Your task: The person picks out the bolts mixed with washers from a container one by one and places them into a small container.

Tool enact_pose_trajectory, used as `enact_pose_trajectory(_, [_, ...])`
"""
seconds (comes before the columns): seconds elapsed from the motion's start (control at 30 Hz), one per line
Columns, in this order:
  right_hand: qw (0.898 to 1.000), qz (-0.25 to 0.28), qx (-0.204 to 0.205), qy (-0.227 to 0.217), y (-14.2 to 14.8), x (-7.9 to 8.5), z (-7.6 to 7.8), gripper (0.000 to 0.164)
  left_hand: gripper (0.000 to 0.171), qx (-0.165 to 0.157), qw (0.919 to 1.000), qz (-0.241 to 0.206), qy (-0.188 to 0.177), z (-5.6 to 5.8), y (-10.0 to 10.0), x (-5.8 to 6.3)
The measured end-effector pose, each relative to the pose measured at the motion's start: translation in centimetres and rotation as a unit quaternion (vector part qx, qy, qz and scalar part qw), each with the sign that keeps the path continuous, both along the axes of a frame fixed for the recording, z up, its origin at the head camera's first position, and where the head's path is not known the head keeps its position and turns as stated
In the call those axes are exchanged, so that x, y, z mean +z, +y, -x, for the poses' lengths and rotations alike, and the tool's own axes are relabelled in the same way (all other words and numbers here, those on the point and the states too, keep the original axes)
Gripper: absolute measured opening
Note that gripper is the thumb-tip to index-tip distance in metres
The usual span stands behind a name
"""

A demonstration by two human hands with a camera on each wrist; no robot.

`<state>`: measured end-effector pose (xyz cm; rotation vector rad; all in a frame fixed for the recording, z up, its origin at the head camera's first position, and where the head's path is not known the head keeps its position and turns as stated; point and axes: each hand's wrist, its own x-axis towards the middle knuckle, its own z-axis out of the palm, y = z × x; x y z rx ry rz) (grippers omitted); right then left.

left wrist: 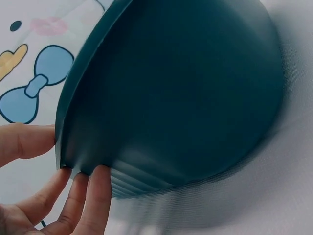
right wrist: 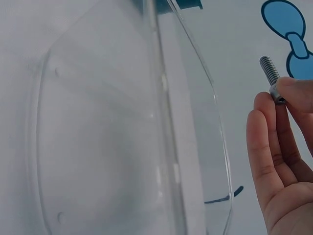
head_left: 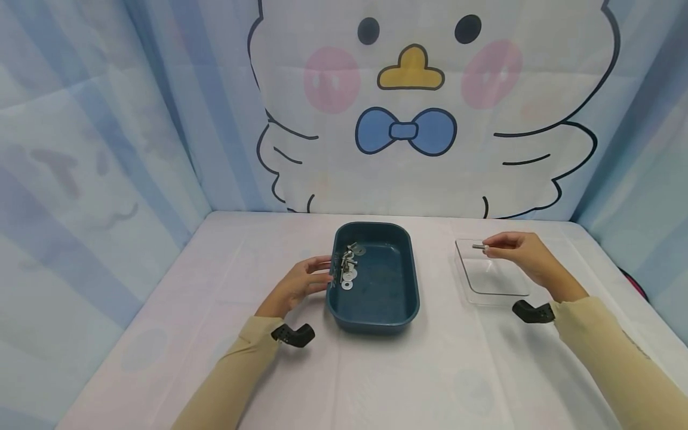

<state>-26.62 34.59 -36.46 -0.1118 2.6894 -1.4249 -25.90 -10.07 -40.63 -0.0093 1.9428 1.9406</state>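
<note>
My left hand (head_left: 300, 285) is at the left side of a dark teal tray (head_left: 381, 325). In the left wrist view its thumb (left wrist: 29, 142) reaches the rim, and fingertips (left wrist: 100, 178) lie against the outer wall. Metal screws and washers (head_left: 348, 269) lie along the tray's left side. On the right, my right hand (head_left: 524, 254) pinches a silver socket-head bolt (right wrist: 270, 71) by its head between thumb and fingers, threaded end sticking out. The bolt is above a clear plastic box (head_left: 497, 294), over its far part in the head view.
Both stand on a table with a pale cloth (head_left: 269, 239); the tray is near the middle, the box to its right. Behind hangs a curtain (head_left: 408, 179) with a cartoon print, and further curtains close off both sides. Black wrist mounts (head_left: 292, 335) stick out from both sleeves.
</note>
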Motion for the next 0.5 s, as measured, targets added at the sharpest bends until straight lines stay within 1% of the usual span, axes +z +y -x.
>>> enact_pose_trajectory(0.17, [1.000,-0.008,-0.005,-0.008,0.5,-0.4,0.0,0.046,0.057,0.011,0.9999,-0.004,-0.011,0.0,0.2,0.0])
enact_pose_trajectory(0.3, [1.000,-0.012,-0.009,-0.015,0.8,-0.8,0.1,0.038,0.057,0.019,0.9997,-0.005,-0.016,0.0,0.3,0.1])
enact_pose_trajectory(0.4, [1.000,-0.015,-0.009,-0.020,1.1,-0.9,0.1,0.041,0.056,0.023,0.9996,-0.007,-0.017,-0.1,0.4,0.1])
enact_pose_trajectory(0.5, [1.000,-0.020,-0.005,-0.023,1.2,-1.0,-0.1,0.050,0.056,0.025,0.9995,-0.010,-0.018,-0.1,0.4,0.0])
